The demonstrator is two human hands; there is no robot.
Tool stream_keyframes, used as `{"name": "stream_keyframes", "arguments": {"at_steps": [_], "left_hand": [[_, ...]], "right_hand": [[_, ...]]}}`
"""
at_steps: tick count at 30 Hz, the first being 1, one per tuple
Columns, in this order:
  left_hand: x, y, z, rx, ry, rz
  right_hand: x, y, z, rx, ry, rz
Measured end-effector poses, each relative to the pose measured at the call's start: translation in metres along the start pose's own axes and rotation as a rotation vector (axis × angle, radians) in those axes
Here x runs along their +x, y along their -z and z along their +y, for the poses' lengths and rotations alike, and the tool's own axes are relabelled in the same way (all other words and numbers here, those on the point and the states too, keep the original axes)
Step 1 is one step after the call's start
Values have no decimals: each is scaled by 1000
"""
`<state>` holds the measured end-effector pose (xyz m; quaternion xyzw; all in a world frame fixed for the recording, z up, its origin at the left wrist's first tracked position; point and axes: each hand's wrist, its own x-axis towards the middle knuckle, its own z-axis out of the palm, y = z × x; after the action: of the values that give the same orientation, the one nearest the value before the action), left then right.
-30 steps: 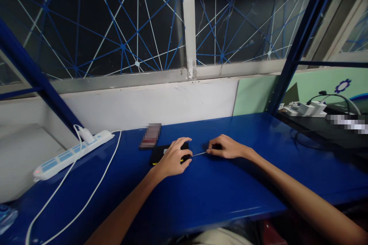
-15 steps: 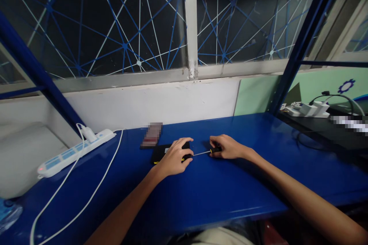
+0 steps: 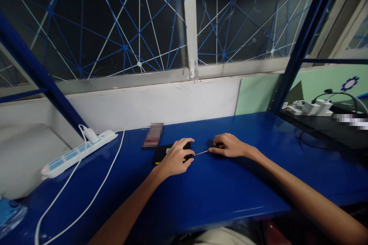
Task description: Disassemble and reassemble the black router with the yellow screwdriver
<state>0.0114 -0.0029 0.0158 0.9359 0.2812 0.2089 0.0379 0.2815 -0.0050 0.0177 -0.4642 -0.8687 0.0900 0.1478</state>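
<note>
My left hand [image 3: 175, 160] is closed over the right part of a flat black box [image 3: 161, 154] with yellow marks, which lies on the blue table. Its fingers and thumb pinch the box's right end. In my right hand [image 3: 231, 146] is a screwdriver with a black and yellow handle [image 3: 220, 146], mostly covered by the fingers. The thin metal shaft [image 3: 202, 152] points left, and its end meets the fingertips of my left hand at the box's edge. Whether the tip sits in a screw is too small to tell.
A blurred-out flat item [image 3: 153, 136] lies behind the box. At the left are a white power strip [image 3: 77, 155] and its looping cable [image 3: 100, 189]. Plugs and chargers [image 3: 313, 108] stand at the far right. Blue frame posts [image 3: 299, 49] rise on both sides.
My right hand has turned and shifted slightly on the screwdriver, so its fingers cover more of the handle. My left hand and the box stay in place; the view has moved a little.
</note>
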Motion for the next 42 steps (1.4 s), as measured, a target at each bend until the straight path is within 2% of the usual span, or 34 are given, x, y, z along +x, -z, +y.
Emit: {"name": "stream_keyframes", "arguments": {"at_steps": [5,13,24,32,38,42], "left_hand": [[0,0,0,5,-2,8],[0,-2,-3,-1,-12,7],[1,-1,2,5,3,24],[4,-11,4,9,100,85],[5,-17,5,13,184,163],[3,-9,3,50,213,64]], "right_hand": [[0,-2,2,-1,-13,14],[-1,1,-5,83,-37,-78],[0,-1,3,0,-35,-135],[-1,9,-2,28,-38,-136],[-3,19,8,59,-79,-82],[-4,24,15,34,-110,-55]]}}
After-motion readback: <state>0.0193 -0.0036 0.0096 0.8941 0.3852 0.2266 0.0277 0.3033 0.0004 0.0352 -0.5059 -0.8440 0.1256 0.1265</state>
